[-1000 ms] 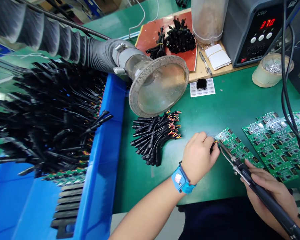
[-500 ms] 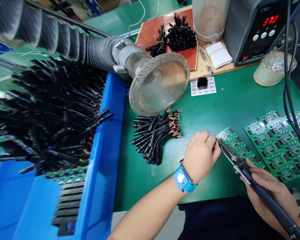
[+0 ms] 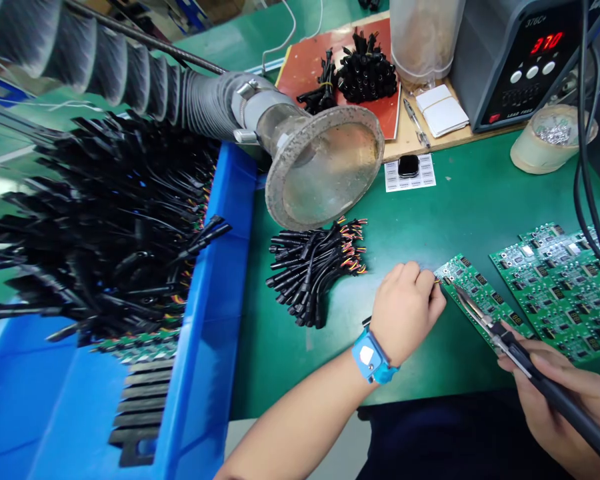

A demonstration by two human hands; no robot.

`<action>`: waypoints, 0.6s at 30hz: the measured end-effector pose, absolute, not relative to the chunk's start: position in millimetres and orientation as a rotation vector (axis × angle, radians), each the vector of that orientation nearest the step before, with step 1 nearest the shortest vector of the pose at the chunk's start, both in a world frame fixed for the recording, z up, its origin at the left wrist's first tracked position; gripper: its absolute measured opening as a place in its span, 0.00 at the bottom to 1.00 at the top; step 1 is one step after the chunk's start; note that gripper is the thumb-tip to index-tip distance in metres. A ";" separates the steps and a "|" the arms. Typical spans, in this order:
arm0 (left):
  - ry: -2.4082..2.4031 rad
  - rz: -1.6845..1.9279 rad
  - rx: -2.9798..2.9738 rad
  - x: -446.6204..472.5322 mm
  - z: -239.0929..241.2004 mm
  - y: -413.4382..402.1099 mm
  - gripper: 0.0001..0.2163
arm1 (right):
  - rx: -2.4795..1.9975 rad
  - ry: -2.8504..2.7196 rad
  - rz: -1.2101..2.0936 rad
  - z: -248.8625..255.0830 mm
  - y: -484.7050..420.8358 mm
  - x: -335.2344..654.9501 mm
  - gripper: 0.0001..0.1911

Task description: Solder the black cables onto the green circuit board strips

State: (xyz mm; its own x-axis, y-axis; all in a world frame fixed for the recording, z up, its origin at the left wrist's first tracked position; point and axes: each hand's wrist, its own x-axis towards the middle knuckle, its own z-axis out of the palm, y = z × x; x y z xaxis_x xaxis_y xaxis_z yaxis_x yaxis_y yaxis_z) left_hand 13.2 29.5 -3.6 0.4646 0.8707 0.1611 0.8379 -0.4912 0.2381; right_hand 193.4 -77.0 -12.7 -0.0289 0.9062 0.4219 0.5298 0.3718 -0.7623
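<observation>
My left hand [image 3: 405,308], with a blue strap on its wrist, is closed around a black cable [image 3: 367,321]. Most of the cable is hidden in the fist; its thin coloured wire ends poke out at the corner of a green circuit board strip [image 3: 480,290]. In my right hand [image 3: 560,387] is a soldering iron [image 3: 517,357] with a feed tube along its side. Its tip hovers over or touches the board close to the wires; I cannot tell which. A pile of black cables [image 3: 313,273] with stripped ends lies left of my left hand.
A blue bin [image 3: 200,320] full of cables stands at the left. Above the cable pile hangs a fume extractor hood [image 3: 325,167]. More circuit boards [image 3: 555,287] lie at the right, below the soldering station [image 3: 520,67] and a small tub [image 3: 550,140]. Black cords [image 3: 587,193] hang at the right.
My right hand has drawn the soldering iron back a little, down and to the right, away from the wire ends. My left hand keeps its grip on the cable at the board's corner.
</observation>
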 end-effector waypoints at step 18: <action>1.241 0.448 2.416 1.3 1.2 36.4 0.05 | -1.317 -1.771 0.498 -19.5 -76.4 193.3 0.12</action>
State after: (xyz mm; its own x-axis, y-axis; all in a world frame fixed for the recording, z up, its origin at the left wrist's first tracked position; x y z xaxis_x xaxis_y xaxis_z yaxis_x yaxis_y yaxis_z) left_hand 1.3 36.4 1.2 0.5578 0.8234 0.1042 0.6997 -0.5340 0.4745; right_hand 193.3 -76.4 -19.5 -0.0828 0.9158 0.3929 0.5766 0.3656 -0.7306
